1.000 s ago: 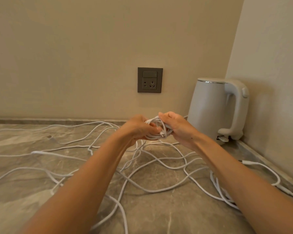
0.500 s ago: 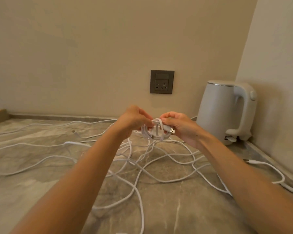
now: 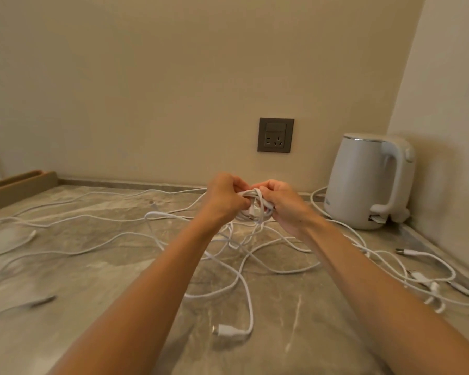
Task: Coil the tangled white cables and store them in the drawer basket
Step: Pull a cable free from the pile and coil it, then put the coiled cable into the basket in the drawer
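Nearest, a white plug [image 3: 225, 331] ends one of the loose white cables [image 3: 251, 312] sprawled over the marble desk [image 3: 119, 320], several running out of frame. Above them the left hand [image 3: 224, 197] and right hand [image 3: 284, 201] both pinch a small coiled bundle [image 3: 256, 205] — fingers hide much of it. Beyond, the white kettle [image 3: 363, 182] bears faint lettering too small to read — a wooden tray [image 3: 19, 185] is cut off at left.

A small, bunched white coil [image 3: 257, 203] is pinched between the fingers of the left hand [image 3: 224, 197] and right hand [image 3: 284, 204]; loose cables [image 3: 251, 309] sprawl tangled below.
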